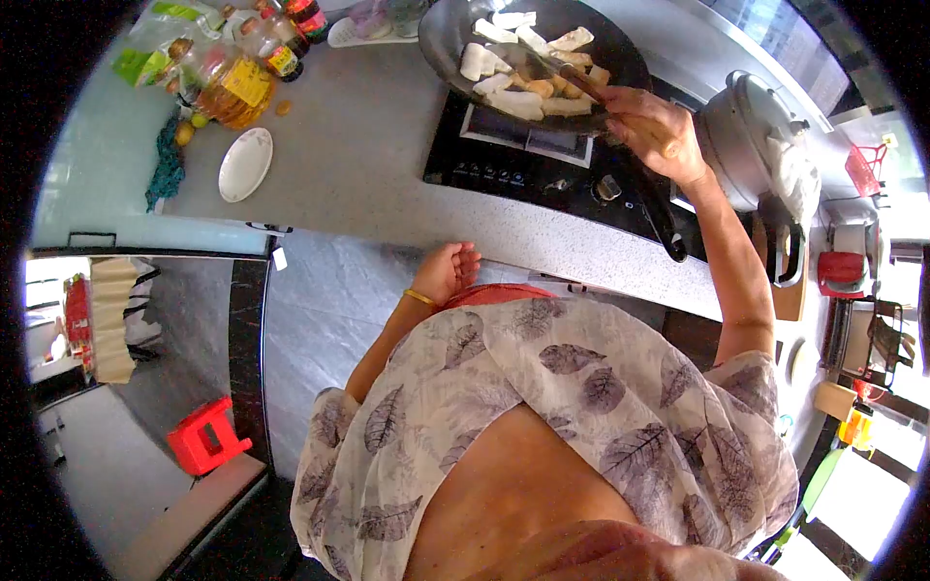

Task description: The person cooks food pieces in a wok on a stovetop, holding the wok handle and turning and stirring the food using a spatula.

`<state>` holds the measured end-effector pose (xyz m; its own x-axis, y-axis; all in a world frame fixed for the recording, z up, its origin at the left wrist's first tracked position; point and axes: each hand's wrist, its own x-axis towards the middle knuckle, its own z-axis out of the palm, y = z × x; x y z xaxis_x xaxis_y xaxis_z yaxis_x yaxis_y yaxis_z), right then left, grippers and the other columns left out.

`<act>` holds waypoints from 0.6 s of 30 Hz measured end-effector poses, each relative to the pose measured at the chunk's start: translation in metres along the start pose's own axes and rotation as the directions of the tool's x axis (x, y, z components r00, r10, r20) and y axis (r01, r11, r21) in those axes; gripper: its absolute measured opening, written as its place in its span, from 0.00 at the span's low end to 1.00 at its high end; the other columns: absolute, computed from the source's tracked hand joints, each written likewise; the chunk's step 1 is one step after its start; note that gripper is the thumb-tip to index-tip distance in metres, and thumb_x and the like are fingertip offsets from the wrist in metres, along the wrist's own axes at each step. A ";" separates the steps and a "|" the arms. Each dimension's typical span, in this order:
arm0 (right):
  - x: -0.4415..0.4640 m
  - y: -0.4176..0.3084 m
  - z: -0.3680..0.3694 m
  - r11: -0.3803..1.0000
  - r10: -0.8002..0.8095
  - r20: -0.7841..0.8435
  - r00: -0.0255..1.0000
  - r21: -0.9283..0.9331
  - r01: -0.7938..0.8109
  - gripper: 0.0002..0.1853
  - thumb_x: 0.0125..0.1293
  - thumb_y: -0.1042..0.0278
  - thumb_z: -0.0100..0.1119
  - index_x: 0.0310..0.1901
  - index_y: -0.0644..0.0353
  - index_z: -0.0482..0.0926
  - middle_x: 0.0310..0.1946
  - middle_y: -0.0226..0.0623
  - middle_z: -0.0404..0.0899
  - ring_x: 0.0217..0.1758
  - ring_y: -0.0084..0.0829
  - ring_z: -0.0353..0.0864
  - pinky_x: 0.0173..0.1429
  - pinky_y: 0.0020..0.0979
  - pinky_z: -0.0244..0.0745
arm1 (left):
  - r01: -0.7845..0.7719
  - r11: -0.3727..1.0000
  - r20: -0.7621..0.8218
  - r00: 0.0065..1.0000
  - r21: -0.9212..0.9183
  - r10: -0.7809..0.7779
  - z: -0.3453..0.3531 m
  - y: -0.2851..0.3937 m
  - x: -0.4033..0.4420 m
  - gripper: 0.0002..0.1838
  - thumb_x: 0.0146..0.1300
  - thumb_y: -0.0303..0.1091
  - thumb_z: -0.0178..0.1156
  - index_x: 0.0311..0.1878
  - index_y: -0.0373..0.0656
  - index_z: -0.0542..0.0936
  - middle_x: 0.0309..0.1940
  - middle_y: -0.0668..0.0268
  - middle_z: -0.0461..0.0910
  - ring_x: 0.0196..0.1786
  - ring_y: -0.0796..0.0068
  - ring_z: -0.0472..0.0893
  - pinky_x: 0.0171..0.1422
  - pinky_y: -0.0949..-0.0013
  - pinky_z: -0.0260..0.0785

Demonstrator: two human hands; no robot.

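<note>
My right hand [661, 136] is closed around the wooden handle of a spatula [579, 81], whose far end reaches into a dark wok [441, 48]. White, thick-cut pieces [513, 102], some yellowish-browned, lie in the wok; I cannot tell what food they are. Below my right hand, the wok's black handle [664, 218] points towards me. My left hand [449, 272], with a yellow band at its wrist, hangs by my waist in front of the counter edge. Its fingers are curled in and nothing shows in them.
The wok stands on a black glass hob [465, 160] with knobs. To its right is a large lidded metal pot [741, 140]. A white oval plate [246, 165], an oil bottle [232, 89] and several sauce bottles [269, 48] stand on the left counter. A red stool [208, 436] is on the floor.
</note>
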<state>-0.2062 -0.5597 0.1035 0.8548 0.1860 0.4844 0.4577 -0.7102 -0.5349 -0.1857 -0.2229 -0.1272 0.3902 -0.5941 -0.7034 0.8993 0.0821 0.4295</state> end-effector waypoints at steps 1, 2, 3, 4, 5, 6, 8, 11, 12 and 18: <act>0.001 0.001 0.000 1.000 -0.014 -0.002 1.000 0.014 0.014 0.09 0.52 0.84 0.57 0.37 0.68 0.75 0.46 0.42 0.76 0.46 0.31 0.77 0.50 0.29 0.74 | -0.001 1.000 0.009 1.000 -0.018 0.001 -0.001 0.000 0.001 0.12 0.63 0.41 0.45 0.44 0.46 0.71 0.37 0.65 0.77 0.36 0.72 0.77 0.39 0.67 0.72; 0.000 0.003 -0.001 1.000 -0.010 -0.033 0.999 0.008 0.010 0.09 0.51 0.81 0.59 0.36 0.65 0.76 0.44 0.41 0.77 0.45 0.32 0.77 0.49 0.29 0.74 | -0.002 0.999 0.018 1.000 -0.035 0.003 -0.002 -0.001 0.001 0.13 0.63 0.41 0.46 0.46 0.46 0.70 0.37 0.65 0.77 0.36 0.71 0.77 0.39 0.67 0.73; -0.001 0.007 -0.003 1.000 -0.007 -0.064 0.998 0.001 0.007 0.10 0.50 0.78 0.61 0.36 0.63 0.76 0.42 0.40 0.78 0.44 0.33 0.78 0.47 0.28 0.74 | 0.000 1.000 0.017 1.000 -0.029 0.000 -0.004 -0.001 0.001 0.13 0.63 0.41 0.46 0.46 0.46 0.71 0.37 0.65 0.77 0.36 0.71 0.77 0.39 0.67 0.73; -0.002 0.009 -0.005 1.000 -0.004 -0.096 0.995 -0.005 0.004 0.10 0.50 0.75 0.63 0.36 0.61 0.77 0.40 0.39 0.79 0.43 0.34 0.79 0.46 0.28 0.75 | 0.002 1.000 0.016 1.000 -0.022 -0.002 -0.004 -0.001 -0.001 0.13 0.62 0.41 0.46 0.46 0.46 0.71 0.37 0.65 0.77 0.36 0.71 0.77 0.39 0.66 0.73; -0.002 0.011 -0.007 1.000 -0.001 -0.097 0.995 -0.004 0.001 0.10 0.50 0.74 0.63 0.36 0.61 0.77 0.40 0.38 0.79 0.43 0.33 0.79 0.46 0.28 0.75 | 0.006 1.000 0.015 1.000 -0.015 -0.005 -0.004 -0.002 -0.002 0.13 0.62 0.41 0.47 0.45 0.46 0.71 0.38 0.65 0.77 0.36 0.70 0.77 0.39 0.66 0.73; -0.002 0.011 -0.009 1.000 0.003 -0.099 0.995 -0.004 -0.003 0.10 0.50 0.73 0.63 0.36 0.61 0.77 0.40 0.37 0.79 0.43 0.32 0.79 0.46 0.27 0.75 | 0.008 1.000 0.007 1.000 -0.016 -0.008 -0.004 -0.002 -0.002 0.13 0.62 0.41 0.47 0.45 0.46 0.71 0.38 0.65 0.77 0.37 0.70 0.77 0.38 0.66 0.73; -0.002 0.014 -0.009 0.999 0.033 -0.137 0.990 0.023 -0.030 0.10 0.50 0.71 0.64 0.36 0.60 0.78 0.40 0.36 0.79 0.43 0.31 0.79 0.46 0.26 0.74 | 0.016 1.000 -0.006 1.000 -0.015 -0.016 -0.005 -0.003 0.000 0.13 0.61 0.42 0.48 0.45 0.46 0.71 0.38 0.65 0.77 0.37 0.70 0.78 0.38 0.65 0.74; 0.001 0.009 -0.009 0.998 0.060 -0.182 0.982 -0.004 -0.062 0.10 0.51 0.69 0.64 0.36 0.59 0.78 0.40 0.35 0.79 0.42 0.30 0.79 0.46 0.26 0.75 | 0.002 1.000 -0.016 1.000 -0.021 -0.003 -0.004 -0.005 0.002 0.13 0.61 0.42 0.48 0.44 0.45 0.71 0.38 0.65 0.77 0.36 0.70 0.77 0.37 0.65 0.73; 0.002 0.005 -0.014 0.990 0.003 -0.189 0.982 -0.135 -0.029 0.09 0.52 0.68 0.63 0.36 0.59 0.78 0.40 0.35 0.79 0.42 0.29 0.79 0.45 0.26 0.75 | 0.001 1.000 -0.007 1.000 -0.019 -0.001 -0.006 -0.006 0.004 0.13 0.61 0.41 0.48 0.44 0.45 0.71 0.38 0.65 0.77 0.36 0.70 0.77 0.37 0.66 0.73; 0.026 -0.047 -0.069 0.906 0.423 -0.441 0.791 0.201 -0.373 0.12 0.57 0.66 0.56 0.36 0.67 0.79 0.32 0.39 0.81 0.27 0.25 0.80 0.33 0.23 0.76 | -0.014 0.995 -0.007 1.000 0.101 0.015 0.002 -0.008 0.000 0.12 0.62 0.40 0.47 0.42 0.44 0.72 0.37 0.64 0.77 0.35 0.72 0.76 0.38 0.68 0.71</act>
<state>-0.2224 -0.5682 0.1889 0.7622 -0.4529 0.4625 0.1453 -0.5766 -0.8040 -0.1935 -0.2252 -0.1303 0.4046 -0.5876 -0.7007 0.8692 0.0088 0.4944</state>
